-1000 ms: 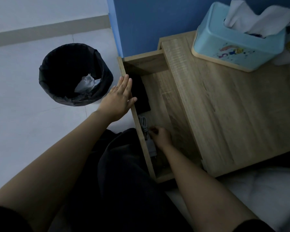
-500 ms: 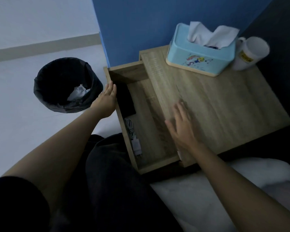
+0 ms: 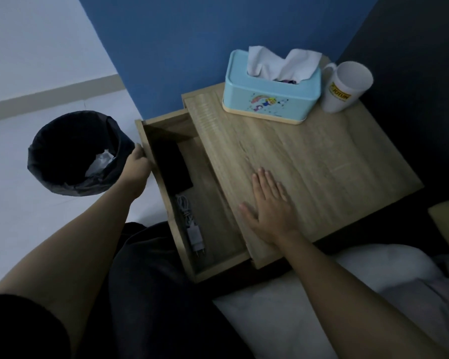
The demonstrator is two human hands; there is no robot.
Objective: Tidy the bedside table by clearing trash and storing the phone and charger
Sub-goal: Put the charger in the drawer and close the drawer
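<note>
Bin (image 3: 62, 161): crumpled paper (image 3: 100, 161) inside. Left hand (image 3: 136, 168): fingers curled on the open drawer (image 3: 215, 265) front edge. Drawer: phone (image 3: 173, 168) just beside those fingers, charger (image 3: 192, 226) nearer the person. Right hand (image 3: 268, 211): fingers spread flat on table (image 3: 335, 161), holding nothing.

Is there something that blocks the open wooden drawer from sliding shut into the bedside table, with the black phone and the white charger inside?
Nothing visible does. The black phone and white charger lie flat inside the wooden drawer, below its walls. The left hand is at the drawer's front; the right hand rests flat on the wooden tabletop.
</note>
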